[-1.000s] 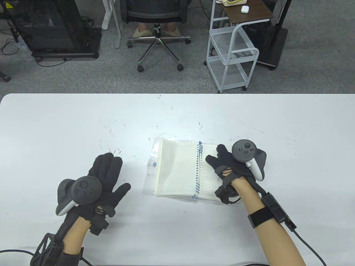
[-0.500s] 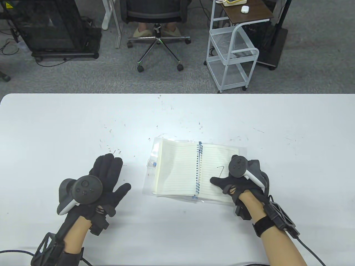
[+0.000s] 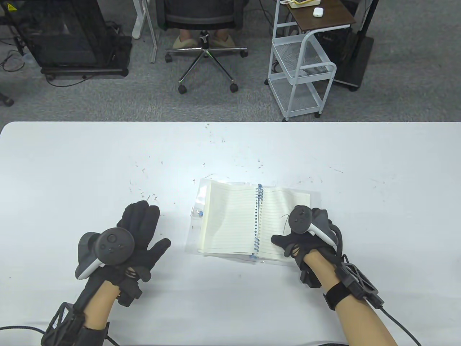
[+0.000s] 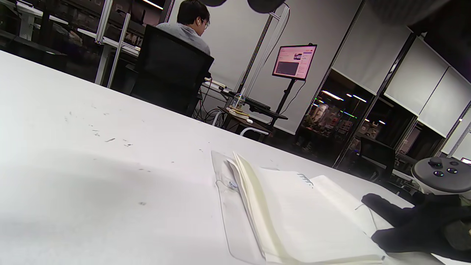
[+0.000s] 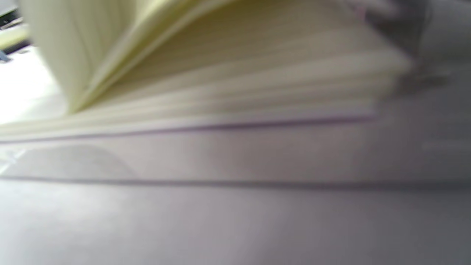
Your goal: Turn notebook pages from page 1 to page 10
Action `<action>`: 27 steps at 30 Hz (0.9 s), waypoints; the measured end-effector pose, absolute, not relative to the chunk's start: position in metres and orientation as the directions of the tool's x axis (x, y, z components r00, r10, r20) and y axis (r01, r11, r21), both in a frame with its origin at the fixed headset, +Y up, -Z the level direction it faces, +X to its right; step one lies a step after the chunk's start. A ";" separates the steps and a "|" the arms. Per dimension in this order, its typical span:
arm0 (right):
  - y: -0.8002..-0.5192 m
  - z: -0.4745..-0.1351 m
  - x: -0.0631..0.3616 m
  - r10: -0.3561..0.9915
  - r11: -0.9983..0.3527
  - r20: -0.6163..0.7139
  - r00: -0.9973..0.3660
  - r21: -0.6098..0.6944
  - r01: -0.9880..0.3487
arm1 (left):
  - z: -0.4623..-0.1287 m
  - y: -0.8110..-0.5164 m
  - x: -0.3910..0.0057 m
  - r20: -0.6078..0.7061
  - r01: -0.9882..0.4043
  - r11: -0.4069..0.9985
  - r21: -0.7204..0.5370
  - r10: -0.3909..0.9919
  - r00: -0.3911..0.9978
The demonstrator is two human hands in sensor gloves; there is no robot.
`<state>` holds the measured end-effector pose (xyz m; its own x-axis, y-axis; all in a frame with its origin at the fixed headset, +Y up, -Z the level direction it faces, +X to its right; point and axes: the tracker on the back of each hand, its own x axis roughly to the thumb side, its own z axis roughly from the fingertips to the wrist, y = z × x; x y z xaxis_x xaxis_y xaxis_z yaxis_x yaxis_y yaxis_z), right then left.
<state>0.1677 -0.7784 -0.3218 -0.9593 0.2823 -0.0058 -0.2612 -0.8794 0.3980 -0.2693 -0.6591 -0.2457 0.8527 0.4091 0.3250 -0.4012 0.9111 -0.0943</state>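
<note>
An open spiral notebook (image 3: 230, 216) with a blue binding (image 3: 258, 220) lies on the white table (image 3: 108, 162), inside a clear plastic cover. My right hand (image 3: 300, 239) rests on the lower right of the right page (image 3: 279, 207). Its thumb lies on the page and its fingers are hidden under the tracker. A pen mark on that page is partly covered. The right wrist view is blurred: it shows the page stack (image 5: 220, 95) with a sheet rising at the left. My left hand (image 3: 140, 230) lies flat and empty on the table, left of the notebook (image 4: 294, 206).
A small blue dot (image 3: 200, 213) sits under the plastic cover at the notebook's left edge. Beyond the table's far edge stand an office chair (image 3: 201, 21) and a white wire cart (image 3: 302, 72). Small dark specks dot the table.
My right hand has slid from the upper part of the right page back toward me and to the right, uncovering most of the page. The left hand has stayed put.
</note>
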 end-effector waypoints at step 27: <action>-0.722 -0.315 0.210 0.923 -0.297 -0.249 -0.295 0.031 -0.954 | -0.245 -0.658 -0.272 0.334 -0.417 0.905 -0.081 0.419 0.844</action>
